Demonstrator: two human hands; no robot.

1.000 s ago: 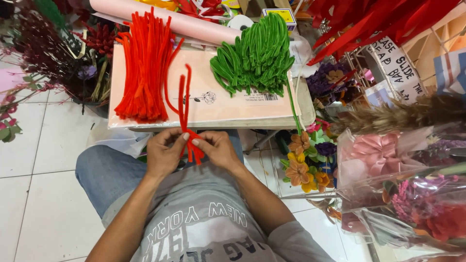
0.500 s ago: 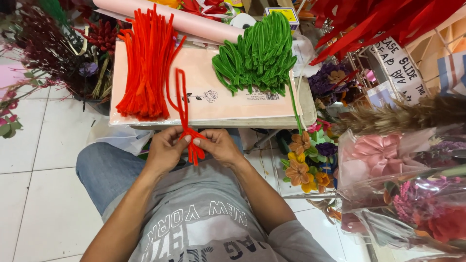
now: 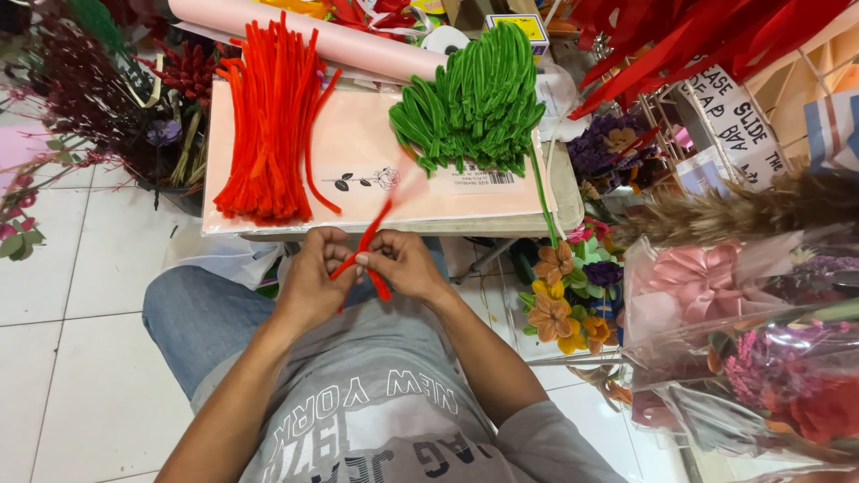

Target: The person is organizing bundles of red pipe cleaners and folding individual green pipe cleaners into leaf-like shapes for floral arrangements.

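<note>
A red pipe cleaner (image 3: 367,250) is pinched between the left hand (image 3: 313,277) and right hand (image 3: 407,264), fingers clamped together; the bend is best kept tight and close to the pinch.

Flower shop: wrapped bouquets (image 3: 752,358), artificial flowers (image 3: 559,300), pipe-cleaner heaps (image 3: 268,121).

A flat pink rectangular package (image 3: 358,170) lies across the small table, bearing a printed rose emblem (image 3: 365,180) near its middle and a white barcode label (image 3: 483,178) toward its right edge. Behind the table, at the top of the frame, stands a small yellow box (image 3: 521,29) with a white panel. To the right, a white sign with black hand lettering (image 3: 738,116) hangs tilted on a wire rack, above clear cellophane flower wrappers (image 3: 761,358).
</note>
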